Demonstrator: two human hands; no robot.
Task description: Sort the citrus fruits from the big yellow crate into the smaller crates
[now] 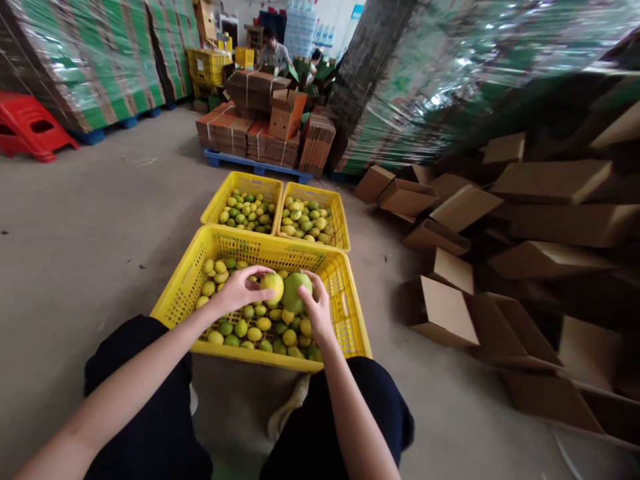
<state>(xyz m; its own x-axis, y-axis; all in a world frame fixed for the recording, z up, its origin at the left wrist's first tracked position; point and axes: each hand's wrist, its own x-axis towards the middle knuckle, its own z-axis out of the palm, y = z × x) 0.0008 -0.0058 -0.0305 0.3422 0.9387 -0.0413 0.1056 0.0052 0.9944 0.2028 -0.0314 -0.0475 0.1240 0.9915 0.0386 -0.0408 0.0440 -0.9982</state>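
Observation:
Held up over a yellow plastic crate (165,300) are two lemons, side by side. My left hand (243,288) is closed around a yellow lemon (273,288), fingers over the top and thumb beneath. In my right hand (319,308) is a larger green lemon (295,293), gripped between thumb and fingers. Below them, many yellow and green lemons (241,328) lie loosely on the crate's slatted bottom. My hands partly hide the fruit in the middle.
Two smaller yellow crates of lemons, one left (213,212) and one right (344,223), stand beyond. Open cardboard boxes (450,307) pile up at right. Flattened cartons (270,143) sit on a blue pallet (240,162). A red stool (30,127) is far left; people work behind.

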